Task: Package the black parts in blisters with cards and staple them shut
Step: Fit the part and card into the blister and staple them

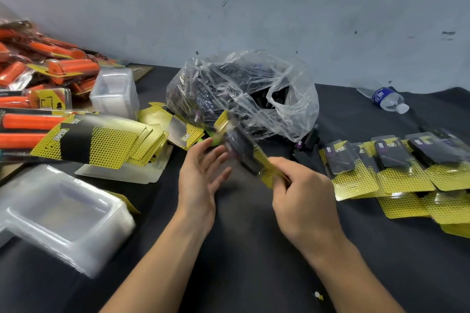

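Note:
A blister pack (244,150) with a yellow dotted card and a black part inside is tilted in the air above the middle of the black table. My right hand (302,198) grips its lower end. My left hand (201,175) is beside its upper end with fingers relaxed and spread, just off the pack. A clear plastic bag (244,94) of black parts lies behind. Loose yellow cards (106,142) are stacked at the left. Empty clear blisters (58,216) are stacked at the near left. Several filled packs (391,168) lie at the right.
Orange-handled packaged goods (50,71) are piled at the far left, with another stack of clear blisters (117,91) beside them. A water bottle (386,99) lies at the back right. A few loose black parts (307,142) rest near the bag. A grey wall stands behind the table.

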`<state>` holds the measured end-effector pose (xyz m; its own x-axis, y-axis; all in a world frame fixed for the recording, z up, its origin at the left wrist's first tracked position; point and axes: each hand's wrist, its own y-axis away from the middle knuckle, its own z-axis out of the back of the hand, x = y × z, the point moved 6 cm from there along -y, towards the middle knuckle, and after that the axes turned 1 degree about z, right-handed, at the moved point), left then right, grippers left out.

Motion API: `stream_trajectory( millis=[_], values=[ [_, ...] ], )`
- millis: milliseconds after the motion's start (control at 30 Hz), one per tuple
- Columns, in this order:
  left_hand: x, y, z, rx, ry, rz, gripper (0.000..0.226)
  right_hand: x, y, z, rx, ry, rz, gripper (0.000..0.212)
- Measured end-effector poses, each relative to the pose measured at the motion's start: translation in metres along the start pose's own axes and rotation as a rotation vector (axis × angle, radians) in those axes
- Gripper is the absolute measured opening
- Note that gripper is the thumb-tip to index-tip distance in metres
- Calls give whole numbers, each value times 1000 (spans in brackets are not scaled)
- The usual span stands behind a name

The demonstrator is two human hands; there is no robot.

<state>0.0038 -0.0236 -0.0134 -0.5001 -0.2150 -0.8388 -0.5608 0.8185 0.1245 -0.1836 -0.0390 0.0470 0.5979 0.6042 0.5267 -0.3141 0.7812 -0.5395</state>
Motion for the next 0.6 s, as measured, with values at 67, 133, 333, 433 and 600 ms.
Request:
stream_trajectory(
  millis=[67, 133, 333, 433, 600],
  values=[
    [1, 1, 0, 2, -44, -10, 26, -3, -1, -7, 111, 53, -4, 32],
    [2, 2, -1, 14, -129, -10, 28, -10, -2, -8, 104, -27, -81, 37],
    [0, 0, 0, -22, -242, -95, 17, -16, -1, -14, 181, -86, -149, 42],
    [1, -3, 3, -39, -275, -102, 8, -17, 0, -15, 140, -125, -187, 40],
    [-3, -4, 5, -52, -239, -105, 28, -31, -1, -11, 39, -224, -282, 18]
  ],
)
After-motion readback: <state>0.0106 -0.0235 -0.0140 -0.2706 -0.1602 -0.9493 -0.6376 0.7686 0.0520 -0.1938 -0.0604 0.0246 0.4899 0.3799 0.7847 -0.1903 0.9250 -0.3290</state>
